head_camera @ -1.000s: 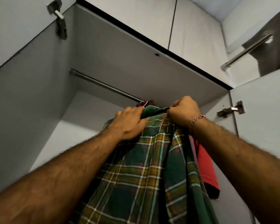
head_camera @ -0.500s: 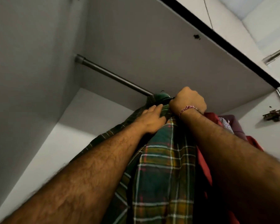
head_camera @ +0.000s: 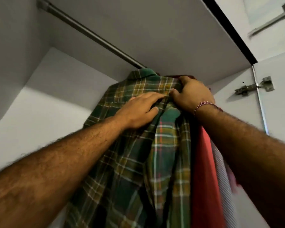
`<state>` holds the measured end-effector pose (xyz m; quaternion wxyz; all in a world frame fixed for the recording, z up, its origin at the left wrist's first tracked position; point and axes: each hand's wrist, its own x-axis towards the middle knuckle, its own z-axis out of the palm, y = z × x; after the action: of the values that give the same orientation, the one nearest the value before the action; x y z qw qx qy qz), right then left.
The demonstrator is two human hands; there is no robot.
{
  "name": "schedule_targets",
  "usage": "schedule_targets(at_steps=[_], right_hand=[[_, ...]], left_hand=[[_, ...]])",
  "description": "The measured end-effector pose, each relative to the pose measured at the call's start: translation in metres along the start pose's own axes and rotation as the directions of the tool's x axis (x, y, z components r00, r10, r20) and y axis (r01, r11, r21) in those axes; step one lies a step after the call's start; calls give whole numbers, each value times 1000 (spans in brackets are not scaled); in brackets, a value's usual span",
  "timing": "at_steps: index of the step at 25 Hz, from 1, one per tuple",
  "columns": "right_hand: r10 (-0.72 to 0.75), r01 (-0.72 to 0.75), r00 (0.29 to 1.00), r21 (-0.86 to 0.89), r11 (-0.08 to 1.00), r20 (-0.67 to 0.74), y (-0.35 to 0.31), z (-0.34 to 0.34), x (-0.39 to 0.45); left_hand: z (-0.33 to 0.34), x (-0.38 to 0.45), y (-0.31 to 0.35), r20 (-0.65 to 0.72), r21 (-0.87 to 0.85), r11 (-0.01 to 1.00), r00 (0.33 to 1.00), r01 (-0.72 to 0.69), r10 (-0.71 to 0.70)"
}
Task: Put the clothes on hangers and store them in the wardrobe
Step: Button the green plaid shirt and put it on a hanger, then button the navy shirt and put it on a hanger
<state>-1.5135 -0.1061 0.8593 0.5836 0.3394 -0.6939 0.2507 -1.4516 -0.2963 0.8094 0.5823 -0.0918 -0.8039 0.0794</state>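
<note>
Left hand (head_camera: 139, 111) lies flat, fingers nearly straight, pressing on the shoulder of the green and yellow plaid cotton shirt (head_camera: 130, 162). Right hand (head_camera: 192, 94), with a red and white thread bracelet (head_camera: 203, 105), has curled fingers that pinch the shirt cloth near the collar. The shirt hangs just under the grey metal wardrobe rail (head_camera: 89, 32); its hanger is hidden. Beside the shirt, further along the rail, hang a red garment (head_camera: 204, 170) and a striped one (head_camera: 224, 178). Risk, I think: a strong pull on the collar may slide the shirt off its hanger.
</note>
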Motion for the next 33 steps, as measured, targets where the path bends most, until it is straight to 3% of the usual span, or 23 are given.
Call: schedule_targets(at_steps=[2, 4, 6, 9, 11, 13, 15, 16, 18, 22, 25, 29, 33], right_hand=[[-67, 67, 998, -120, 990, 5, 38, -18, -53], [-106, 116, 993, -208, 971, 56, 84, -46, -117], [-97, 134, 987, -312, 941, 131, 127, -87, -196], [-31, 165, 959, -467, 869, 281, 183, -190, -346], [74, 180, 916, -569, 802, 393, 214, -275, -452], [221, 137, 863, -632, 763, 454, 228, -356, -540], [430, 49, 788, -741, 670, 440, 238, -459, -631], [456, 22, 774, -738, 674, 440, 239, -478, -655], [659, -38, 663, -864, 501, 353, 230, -589, -737], [906, -242, 421, -968, 70, -40, 163, -767, -884], [942, -241, 195, -945, -223, -272, 89, -869, -964], [744, -274, -77, -703, -656, -664, 1, -969, -1045], [421, -153, -393, -393, -907, -818, -99, -1017, -1103]], left_hand=[[18, -28, 32, -18, -146, 986, 996, 82, -86], [39, -65, 92, -82, -376, 890, 947, 258, -310], [57, -110, 174, -146, -370, 869, 903, 329, -405], [81, -191, 344, -133, -248, 944, 958, 217, -255], [93, -244, 472, 12, -343, 935, 996, 84, -85], [96, -283, 580, 112, -460, 888, 992, 7, 51], [83, -323, 705, 151, -629, 776, 969, -57, 194], [80, -335, 728, 159, -663, 747, 967, -46, 201], [49, -373, 843, 168, -811, 582, 934, -49, 314], [-30, -460, 1027, 65, -980, 181, 741, -77, 669], [-96, -528, 1140, -92, -995, -99, 560, -18, 823], [-179, -616, 1261, -241, -955, -282, 319, 88, 917], [-264, -688, 1339, -382, -907, -390, 80, 160, 921]])
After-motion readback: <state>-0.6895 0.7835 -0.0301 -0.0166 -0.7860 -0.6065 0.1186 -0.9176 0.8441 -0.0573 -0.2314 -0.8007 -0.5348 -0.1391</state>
